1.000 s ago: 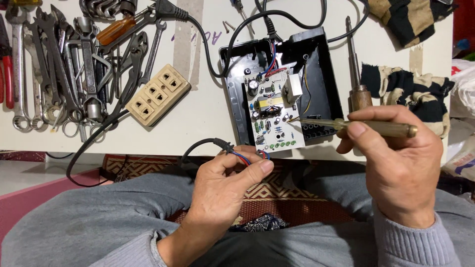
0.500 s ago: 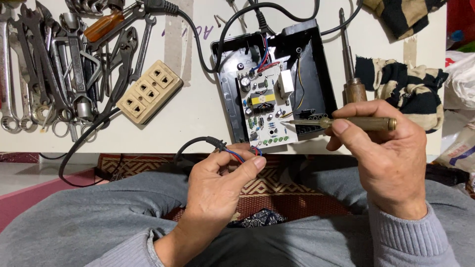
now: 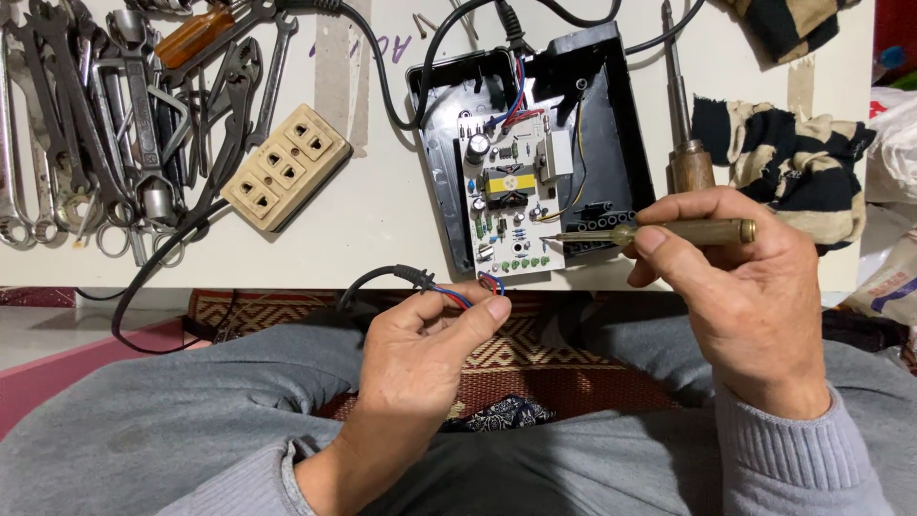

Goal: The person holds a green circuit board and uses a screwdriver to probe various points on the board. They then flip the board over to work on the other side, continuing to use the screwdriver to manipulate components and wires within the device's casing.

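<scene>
Since the earlier frames the right hand (image 3: 755, 287) has drawn its soldering iron (image 3: 659, 232) slightly rightward, the tip now at the right edge of the circuit board (image 3: 511, 205) in the open black case (image 3: 611, 143), centre of the frame. Its fingers are clamped on the handle. The left hand (image 3: 420, 368), lower centre, pinches red and blue wires (image 3: 468, 291) of a black cable (image 3: 373, 279) at the counter (image 3: 382, 210) edge. Wrenches (image 3: 86, 115) and a beige socket strip (image 3: 285, 167) lie upper left.
</scene>
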